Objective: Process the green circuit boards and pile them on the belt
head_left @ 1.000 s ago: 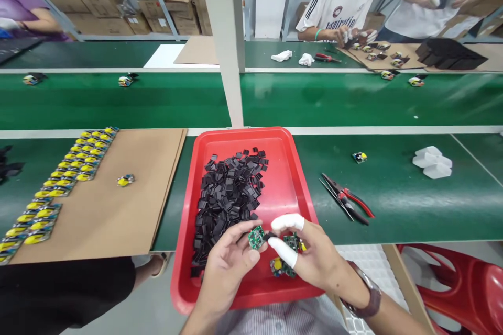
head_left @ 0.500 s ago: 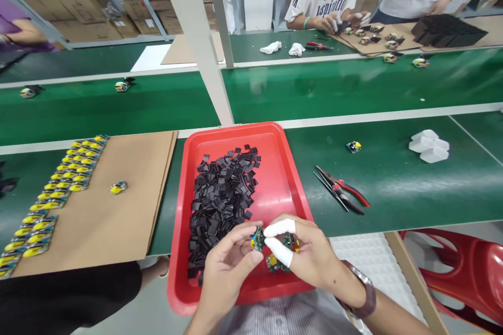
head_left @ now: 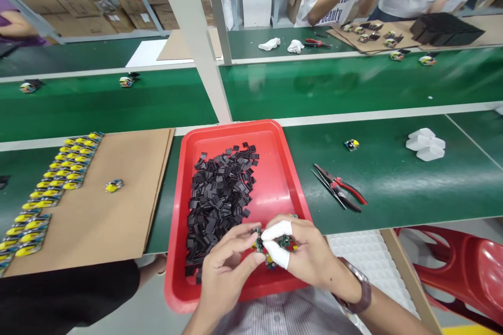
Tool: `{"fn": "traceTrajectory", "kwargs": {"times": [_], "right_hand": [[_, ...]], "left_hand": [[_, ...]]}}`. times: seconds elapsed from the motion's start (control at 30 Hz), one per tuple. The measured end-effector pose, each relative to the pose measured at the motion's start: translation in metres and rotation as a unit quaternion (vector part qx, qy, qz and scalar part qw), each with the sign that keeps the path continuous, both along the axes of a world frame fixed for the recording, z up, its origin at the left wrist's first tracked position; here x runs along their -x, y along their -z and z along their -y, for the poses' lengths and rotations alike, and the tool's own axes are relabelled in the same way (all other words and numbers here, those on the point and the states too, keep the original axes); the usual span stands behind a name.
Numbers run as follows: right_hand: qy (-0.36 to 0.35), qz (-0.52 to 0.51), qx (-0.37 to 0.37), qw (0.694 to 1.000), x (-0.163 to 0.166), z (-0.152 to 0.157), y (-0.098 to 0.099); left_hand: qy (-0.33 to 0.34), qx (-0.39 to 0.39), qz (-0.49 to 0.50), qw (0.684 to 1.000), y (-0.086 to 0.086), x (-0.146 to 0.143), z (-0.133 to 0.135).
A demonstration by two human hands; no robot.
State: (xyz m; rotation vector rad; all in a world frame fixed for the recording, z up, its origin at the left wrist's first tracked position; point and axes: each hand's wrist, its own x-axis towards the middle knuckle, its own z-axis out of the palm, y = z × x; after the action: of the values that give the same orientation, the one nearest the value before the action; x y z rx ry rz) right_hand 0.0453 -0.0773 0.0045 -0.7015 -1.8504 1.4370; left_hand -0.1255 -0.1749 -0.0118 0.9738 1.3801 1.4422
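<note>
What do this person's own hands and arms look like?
The right hand has snug white tubular covers on thumb and index finger, and a dark brown band with silvery edging around the wrist. The left hand is uncovered. No sleeves show on either arm.

White coverings (head_left: 277, 230) wrap the thumb and index finger of the right hand (head_left: 308, 254), smooth and close-fitting, with rounded tips and edges that end partway down each finger. Around the right wrist sits a wide dark-brown band (head_left: 364, 293), watch-like in form and edged along one side with a paler, metallic-looking strip, while the fingers of the left hand (head_left: 228, 267) are bare and so are both visible forearms (head_left: 393, 309). Across the front of the body runs a light grey shirt (head_left: 257, 319) with fine vertical stripes, its cloth loosely creased.
</note>
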Motion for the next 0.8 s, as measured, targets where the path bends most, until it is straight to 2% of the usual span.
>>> {"fn": "traceTrajectory", "kwargs": {"times": [0.1,0.17,0.3,0.43,0.6,0.63,0.7,0.8], "right_hand": [[-0.021,-0.002,0.046,0.999,-0.001,-0.004,0.000],[-0.017,0.013,0.066,0.998,-0.001,-0.004,0.000],[0.011,0.024,0.055,0.998,-0.002,-0.002,0.000],[-0.030,0.011,0.132,0.991,-0.003,0.000,0.000],[0.017,0.050,0.036,0.998,-0.003,0.001,0.002],[0.015,0.040,0.054,0.998,-0.003,0.001,0.004],[-0.014,-0.006,0.152,0.988,-0.004,-0.001,0.011],[-0.052,-0.071,0.289,0.953,-0.008,-0.004,0.022]], "left_hand": [[0.004,0.016,0.035,0.999,-0.001,-0.004,-0.001],[-0.002,0.012,0.022,1.000,-0.002,-0.006,-0.001],[-0.003,-0.013,-0.016,1.000,-0.002,-0.008,0.000],[0.010,0.001,0.010,1.000,-0.001,-0.007,0.001],[0.000,-0.039,-0.088,0.995,-0.001,-0.007,0.001],[0.005,-0.051,-0.108,0.993,-0.002,-0.007,0.001],[0.014,-0.067,-0.139,0.988,-0.003,-0.009,0.001],[0.017,-0.078,-0.201,0.976,-0.006,-0.012,0.000]]}}
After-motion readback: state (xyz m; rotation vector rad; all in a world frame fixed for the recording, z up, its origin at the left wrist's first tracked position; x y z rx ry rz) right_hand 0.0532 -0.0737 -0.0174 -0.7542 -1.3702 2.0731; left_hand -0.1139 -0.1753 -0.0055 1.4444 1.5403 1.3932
